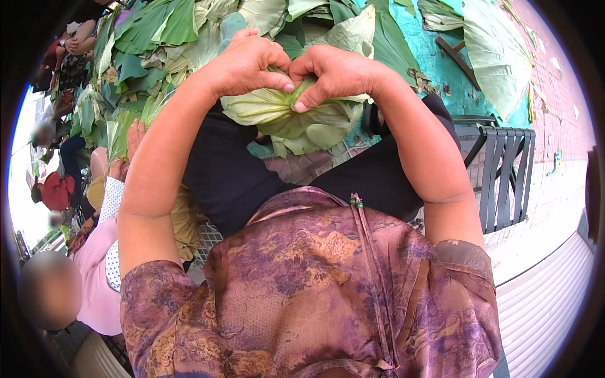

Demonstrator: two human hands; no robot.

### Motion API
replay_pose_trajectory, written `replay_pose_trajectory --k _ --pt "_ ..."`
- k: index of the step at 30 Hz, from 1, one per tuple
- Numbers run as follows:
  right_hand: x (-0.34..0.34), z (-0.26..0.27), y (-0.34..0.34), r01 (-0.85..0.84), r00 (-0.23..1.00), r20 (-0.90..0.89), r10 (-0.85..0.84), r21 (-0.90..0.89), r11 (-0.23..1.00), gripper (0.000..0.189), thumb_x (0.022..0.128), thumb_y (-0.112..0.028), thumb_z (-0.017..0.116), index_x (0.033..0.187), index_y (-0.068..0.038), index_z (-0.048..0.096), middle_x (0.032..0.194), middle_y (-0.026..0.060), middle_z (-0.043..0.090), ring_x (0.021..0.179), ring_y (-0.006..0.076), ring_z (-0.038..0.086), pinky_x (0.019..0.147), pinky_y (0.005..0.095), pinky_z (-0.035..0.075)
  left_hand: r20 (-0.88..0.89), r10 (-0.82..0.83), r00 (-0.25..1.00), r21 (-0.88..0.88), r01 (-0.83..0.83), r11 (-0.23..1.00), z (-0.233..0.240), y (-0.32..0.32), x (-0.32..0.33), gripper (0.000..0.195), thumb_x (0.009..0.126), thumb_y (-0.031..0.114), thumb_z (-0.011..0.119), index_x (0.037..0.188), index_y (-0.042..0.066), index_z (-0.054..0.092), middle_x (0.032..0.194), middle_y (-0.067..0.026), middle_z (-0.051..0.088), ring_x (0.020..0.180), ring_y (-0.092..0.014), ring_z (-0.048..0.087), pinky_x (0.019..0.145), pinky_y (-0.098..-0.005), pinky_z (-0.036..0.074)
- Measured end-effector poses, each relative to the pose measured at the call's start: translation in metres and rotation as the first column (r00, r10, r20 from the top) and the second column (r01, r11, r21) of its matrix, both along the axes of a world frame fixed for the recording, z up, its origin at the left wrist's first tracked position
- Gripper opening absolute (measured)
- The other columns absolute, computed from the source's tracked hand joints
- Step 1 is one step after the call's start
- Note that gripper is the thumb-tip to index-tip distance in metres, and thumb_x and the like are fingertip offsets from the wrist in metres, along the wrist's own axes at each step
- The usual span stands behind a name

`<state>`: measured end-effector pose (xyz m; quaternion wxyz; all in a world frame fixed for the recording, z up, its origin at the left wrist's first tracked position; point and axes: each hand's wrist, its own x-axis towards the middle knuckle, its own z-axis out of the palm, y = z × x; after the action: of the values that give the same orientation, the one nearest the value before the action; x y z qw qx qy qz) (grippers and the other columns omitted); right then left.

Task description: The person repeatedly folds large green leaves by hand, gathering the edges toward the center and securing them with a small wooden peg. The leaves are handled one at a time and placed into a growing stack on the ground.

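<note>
Both my hands hold a bunch of large pale green leaves, likely lotus leaves, above my knees. My left hand grips the gathered leaf from the left, its thumb lying near the pale centre where the veins meet. My right hand pinches the same spot from the right, thumb and forefinger pressed on the leaf. The two hands almost touch. The leaf edges hang down and fan out below the fingers. What the fingertips do behind the leaf is hidden.
A heap of green leaves spreads ahead and to the left, over a teal sheet. A single pale leaf lies at the right. Nearby stands a folding stool with dark straps. A person in pink sits close on my left, handling leaves.
</note>
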<state>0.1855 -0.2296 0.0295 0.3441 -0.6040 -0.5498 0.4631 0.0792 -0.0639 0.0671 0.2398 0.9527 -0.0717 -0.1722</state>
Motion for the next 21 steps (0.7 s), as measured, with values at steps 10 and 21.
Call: replay_pose_trajectory --k 10,21 --pt "-0.015 0.000 0.000 0.131 0.954 0.270 -0.130 0.014 0.991 0.033 0.061 -0.027 0.075 0.088 -0.011 0.067 0.076 0.0104 0.064 0.077 0.0285 0.061 0.068 0.0384 0.047 0.019 -0.009 1.000 0.094 0.007 0.996 -0.001 -0.001 -0.002 0.024 0.072 0.033 0.070 0.075 0.011 0.063 0.070 0.0008 0.053 0.078 -0.018 0.054 0.102 -0.0460 0.020" --pt "-0.005 -0.025 0.000 0.159 0.983 0.100 -0.152 -0.064 0.985 0.024 0.070 -0.024 0.072 0.085 -0.005 0.066 0.068 0.0069 0.061 0.063 0.0183 0.056 0.061 0.0325 0.044 0.627 0.020 0.779 0.203 -0.188 0.961 -0.008 -0.015 -0.014 0.030 0.067 0.023 0.074 0.091 0.009 0.062 0.094 -0.0069 0.059 0.095 -0.026 0.053 0.093 -0.0409 0.033"
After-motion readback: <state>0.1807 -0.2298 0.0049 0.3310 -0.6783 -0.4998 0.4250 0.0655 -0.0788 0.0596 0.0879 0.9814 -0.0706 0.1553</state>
